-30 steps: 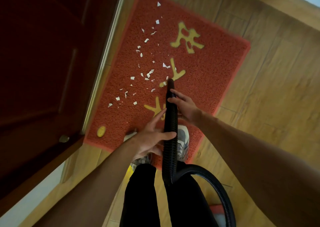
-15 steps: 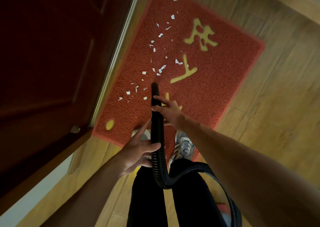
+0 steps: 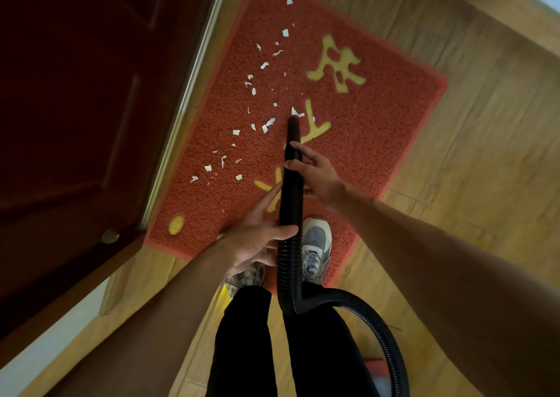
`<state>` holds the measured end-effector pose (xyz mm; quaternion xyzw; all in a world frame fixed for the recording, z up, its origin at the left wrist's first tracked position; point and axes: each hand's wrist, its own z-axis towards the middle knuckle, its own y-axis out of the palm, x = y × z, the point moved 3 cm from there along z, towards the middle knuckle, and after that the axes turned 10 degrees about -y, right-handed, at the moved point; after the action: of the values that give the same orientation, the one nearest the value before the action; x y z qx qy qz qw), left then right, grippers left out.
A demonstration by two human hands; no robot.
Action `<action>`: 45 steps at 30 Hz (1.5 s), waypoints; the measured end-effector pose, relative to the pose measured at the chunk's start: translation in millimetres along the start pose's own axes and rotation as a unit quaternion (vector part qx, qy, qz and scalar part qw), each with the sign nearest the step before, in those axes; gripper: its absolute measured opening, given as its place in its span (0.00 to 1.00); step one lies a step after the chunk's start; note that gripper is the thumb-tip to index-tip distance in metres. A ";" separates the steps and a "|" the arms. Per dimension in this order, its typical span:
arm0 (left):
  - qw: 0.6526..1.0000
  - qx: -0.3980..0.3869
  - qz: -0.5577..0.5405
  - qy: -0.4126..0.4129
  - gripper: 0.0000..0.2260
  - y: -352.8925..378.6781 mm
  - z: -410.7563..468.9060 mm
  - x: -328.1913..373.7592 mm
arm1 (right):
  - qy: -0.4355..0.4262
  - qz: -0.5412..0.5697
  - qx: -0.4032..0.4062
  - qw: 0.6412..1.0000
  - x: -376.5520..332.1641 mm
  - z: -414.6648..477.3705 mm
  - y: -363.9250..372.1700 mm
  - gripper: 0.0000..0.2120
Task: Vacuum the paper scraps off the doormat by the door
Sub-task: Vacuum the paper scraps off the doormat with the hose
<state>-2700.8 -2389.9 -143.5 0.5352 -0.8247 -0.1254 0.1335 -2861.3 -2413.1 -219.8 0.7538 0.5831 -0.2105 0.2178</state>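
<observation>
Head view, looking straight down

- Floor (image 3: 485,154): light wood planks, right and bottom of view
- Door (image 3: 75,108): dark red, fills the left side. A metal strip (image 3: 188,93) runs along its foot.
- Mat (image 3: 378,142): red, lies on the floor just beside the strip, with yellow characters (image 3: 336,66) on its right half
- Trousers (image 3: 242,342): black, bottom centre
- Hose (image 3: 291,214): black, ribbed. It comes in from bottom right, bends at the knees, then runs straight out over the mat.
- Tip (image 3: 293,122): near mat centre, just beside one scrap. Cannot tell whether it touches the mat.
- Left hand (image 3: 257,239): on the hose's nearer stretch, in a loose hold. The thumb is hooked across the hose, the forefinger lies straight along its left side, and the other fingers are bent underneath.
- Right hand (image 3: 315,172): further along, nearer the tip. The fingers are curled over the hose from the right; the thumb is hidden.
- Shoes (image 3: 316,245): grey, at the mat's near edge. The left one is mostly hidden behind the left hand.
- Scraps (image 3: 236,132): white, many, scattered over the mat's door-side half from the far end to the near end, most of them left of the tip
</observation>
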 end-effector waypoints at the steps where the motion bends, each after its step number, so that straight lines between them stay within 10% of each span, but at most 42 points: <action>1: 1.000 -0.003 0.008 -0.003 0.38 4.1 3.8 4.0 | -0.003 0.003 0.010 1.000 -0.7 0.9 -6.9 0.26; 45: 1.000 -0.001 0.028 -0.010 0.40 22.8 20.6 32.1 | 0.011 0.021 0.028 0.999 -13.6 14.5 -36.3 0.25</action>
<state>-2740.0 -2409.0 -152.1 0.5105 -0.8404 -0.1279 0.1294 -2900.6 -2423.9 -226.9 0.7737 0.5635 -0.2140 0.1951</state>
